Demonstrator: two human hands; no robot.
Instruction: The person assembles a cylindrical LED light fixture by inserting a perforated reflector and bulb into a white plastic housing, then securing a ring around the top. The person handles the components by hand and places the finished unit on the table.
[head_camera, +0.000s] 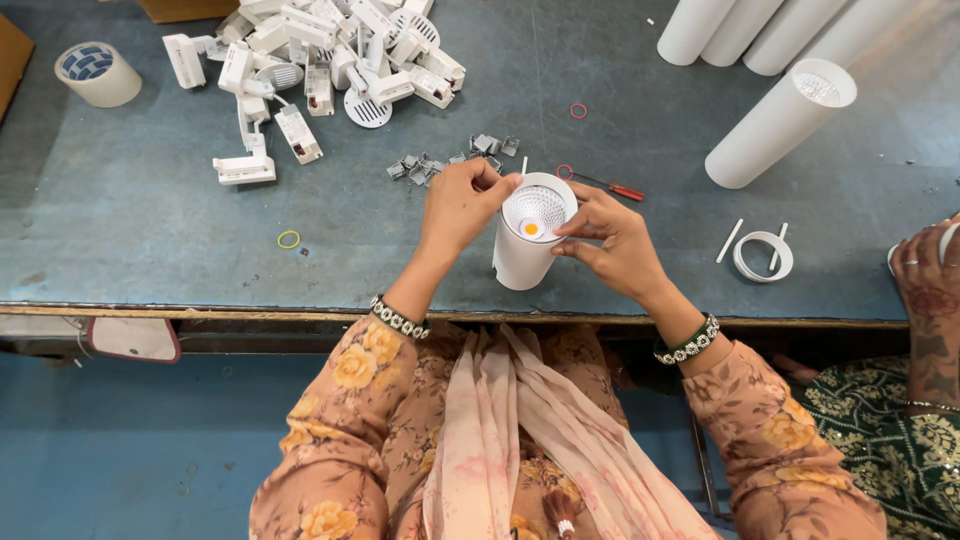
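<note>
Right at the near edge of the blue-grey worktop stands a white cylindrical lamp housing, upright with its open mouth facing up, showing a ribbed silvery reflector and a small orange-yellow spot at its centre. It sits between the two hands. The left hand comes in from the left side, wrist bent and fingers curled, its fingertips pinching at the housing's upper rim; whether something small is caught between them cannot be told. The right hand meets the housing from the right, fingers spread loosely, with thumb and forefinger touching the rim on that side, bracing it rather than wrapping around it. Both forearms rise from floral peach sleeves, each wrist wearing a green beaded bangle.

Just behind the housing lies a scatter of small grey metal clips, and beside them a red-handled screwdriver. Farther back on the left is a heap of white plastic lamp fittings, with a roll of tape well apart at the far left. Long white tubes lie at the right rear, and a white ring rests near them. Another person's hand shows at the right edge.
</note>
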